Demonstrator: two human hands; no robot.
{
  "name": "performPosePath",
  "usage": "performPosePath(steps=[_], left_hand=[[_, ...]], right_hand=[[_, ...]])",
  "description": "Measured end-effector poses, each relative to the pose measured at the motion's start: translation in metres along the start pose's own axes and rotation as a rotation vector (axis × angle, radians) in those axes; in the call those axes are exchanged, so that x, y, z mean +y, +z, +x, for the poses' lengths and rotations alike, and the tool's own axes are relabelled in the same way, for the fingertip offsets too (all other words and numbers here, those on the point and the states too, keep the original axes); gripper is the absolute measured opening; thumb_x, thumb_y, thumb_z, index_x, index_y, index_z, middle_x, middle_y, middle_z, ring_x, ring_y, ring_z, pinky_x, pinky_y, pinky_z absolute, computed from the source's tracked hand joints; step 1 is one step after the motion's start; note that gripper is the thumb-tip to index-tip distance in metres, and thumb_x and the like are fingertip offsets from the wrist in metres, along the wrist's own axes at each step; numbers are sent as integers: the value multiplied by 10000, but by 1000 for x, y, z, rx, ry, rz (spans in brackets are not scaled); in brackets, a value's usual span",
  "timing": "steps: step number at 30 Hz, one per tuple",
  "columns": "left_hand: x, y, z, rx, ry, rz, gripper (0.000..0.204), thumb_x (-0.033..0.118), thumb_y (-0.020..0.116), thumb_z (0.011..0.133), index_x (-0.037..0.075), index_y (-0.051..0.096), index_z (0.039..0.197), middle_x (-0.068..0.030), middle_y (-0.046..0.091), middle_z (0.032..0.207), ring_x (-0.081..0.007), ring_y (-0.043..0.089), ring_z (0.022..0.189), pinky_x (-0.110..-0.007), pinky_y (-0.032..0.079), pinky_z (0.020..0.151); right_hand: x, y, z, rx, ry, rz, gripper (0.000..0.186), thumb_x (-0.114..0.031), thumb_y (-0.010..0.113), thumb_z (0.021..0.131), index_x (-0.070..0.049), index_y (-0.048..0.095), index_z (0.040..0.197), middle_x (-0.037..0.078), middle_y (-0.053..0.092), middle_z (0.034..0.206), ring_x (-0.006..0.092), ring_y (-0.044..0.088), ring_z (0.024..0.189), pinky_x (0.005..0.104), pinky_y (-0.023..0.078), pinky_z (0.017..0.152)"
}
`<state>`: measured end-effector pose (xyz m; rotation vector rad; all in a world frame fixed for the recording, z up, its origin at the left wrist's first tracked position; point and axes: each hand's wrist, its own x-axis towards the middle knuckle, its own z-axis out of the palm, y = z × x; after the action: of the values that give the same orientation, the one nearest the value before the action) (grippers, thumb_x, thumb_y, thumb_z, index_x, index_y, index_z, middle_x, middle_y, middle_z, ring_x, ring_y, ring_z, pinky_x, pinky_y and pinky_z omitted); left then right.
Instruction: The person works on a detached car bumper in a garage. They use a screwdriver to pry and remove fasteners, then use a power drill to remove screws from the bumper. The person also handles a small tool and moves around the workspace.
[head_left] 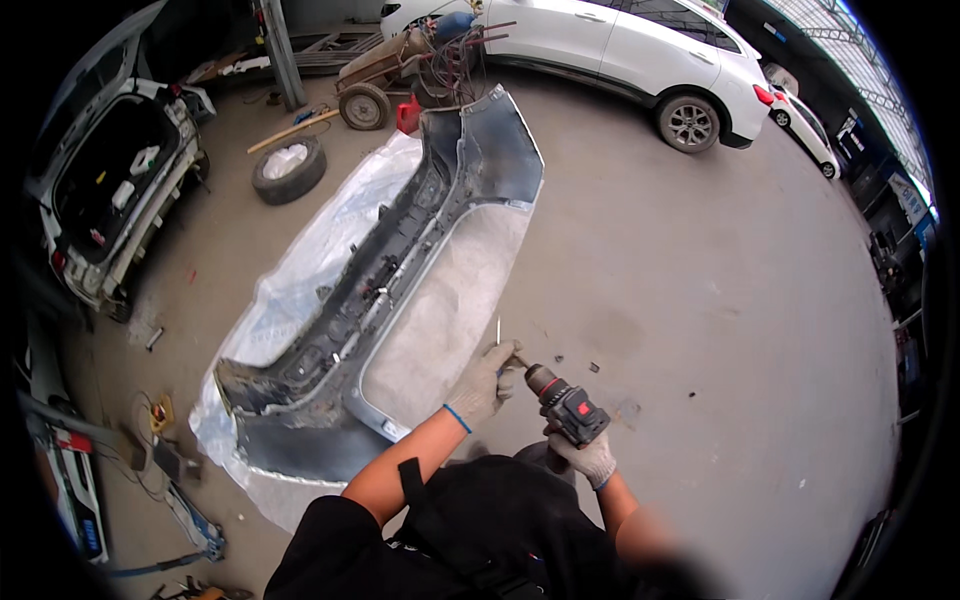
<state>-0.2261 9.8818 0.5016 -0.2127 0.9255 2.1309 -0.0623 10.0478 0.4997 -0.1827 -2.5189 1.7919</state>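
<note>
My right hand [588, 459], in a light work glove, is closed round the grip of a dark cordless drill [572, 408] with a red patch. The drill's front end points up and left toward my other hand. My left hand [480, 385], gloved too, is closed, its fingertips by the drill's tip. A thin tool with a straight pale metal shaft [498, 331] sticks up from it; the rest of that tool is mostly hidden. To the left of my hands a car bumper [400, 300] lies with its dark inner side up on a whitish plastic sheet [290, 300].
A white car [600, 50] stands at the back. At left is a car with its tailgate raised [110, 180]. A tire [290, 170], a loaded cart [365, 105] and a red can [408, 115] lie beyond the bumper. Small dark bits [594, 367] lie near the drill.
</note>
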Motion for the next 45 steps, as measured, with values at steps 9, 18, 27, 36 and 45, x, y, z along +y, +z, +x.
performPosePath(steps=[9, 18, 27, 36, 45], left_hand=[[124, 16, 261, 33, 52, -153, 153, 218, 507, 993, 99, 603, 999, 7, 653, 893, -33, 304, 460, -194, 256, 410], [273, 0, 536, 334, 144, -268, 121, 163, 536, 955, 169, 613, 1049, 36, 627, 863, -58, 348, 495, -221, 299, 442], [414, -53, 836, 292, 85, -260, 128, 106, 538, 937, 193, 598, 1008, 69, 448, 699, -61, 382, 499, -216, 342, 430], [508, -146, 1098, 212, 65, -186, 226, 48, 496, 938, 197, 562, 1094, 44, 560, 807, -58, 404, 501, -213, 358, 433], [542, -195, 1213, 491, 70, 85, 272, -12, 475, 885, 187, 548, 1054, 31, 556, 778, -66, 384, 480, -225, 336, 417]], right_hand=[[25, -64, 290, 24, 99, 534, 395, 66, 601, 734, -33, 586, 1116, 69, 642, 1008, 179, 640, 889, 336, 544, 783], [73, -119, 637, -177, 301, 855, 430, 8, 583, 794, -23, 540, 1221, 124, 663, 1045, 197, 663, 740, 355, 577, 686], [157, -109, 940, -41, 394, 1068, 447, -62, 585, 809, -8, 494, 1243, 172, 659, 1055, 249, 678, 708, 400, 598, 653], [272, -78, 1205, 123, 508, 1229, 327, -62, 588, 801, 16, 561, 1118, 117, 678, 924, 202, 658, 650, 350, 581, 604], [357, -38, 1324, 136, 492, 1259, 216, -49, 631, 787, -15, 620, 1000, 54, 665, 829, 158, 633, 599, 304, 546, 563]])
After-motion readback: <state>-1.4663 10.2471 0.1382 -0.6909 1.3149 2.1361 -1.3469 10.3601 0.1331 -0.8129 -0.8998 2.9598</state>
